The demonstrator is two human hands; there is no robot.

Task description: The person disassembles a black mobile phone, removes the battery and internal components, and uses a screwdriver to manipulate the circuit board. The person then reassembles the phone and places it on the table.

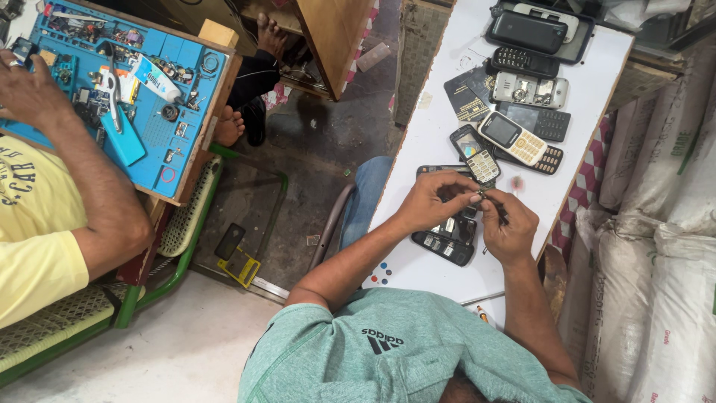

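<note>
My left hand (435, 200) and my right hand (509, 227) meet over an opened black phone (446, 239) lying on the white table (432, 127). The fingertips of my left hand pinch a small metal part (482, 195). In my right hand a thin dark tool (503, 217) is gripped, its tip close to that part. Just beyond my hands lie a black keypad phone (474, 154) and a cream keypad phone (513, 138).
Several more phones and phone parts (531, 89) lie further along the table, with a dark tray (578, 45) at its far end. White sacks (664, 246) are stacked on the right. At left, a person in a yellow shirt has a hand (26, 91) on a blue work mat (149, 149) covered in tools.
</note>
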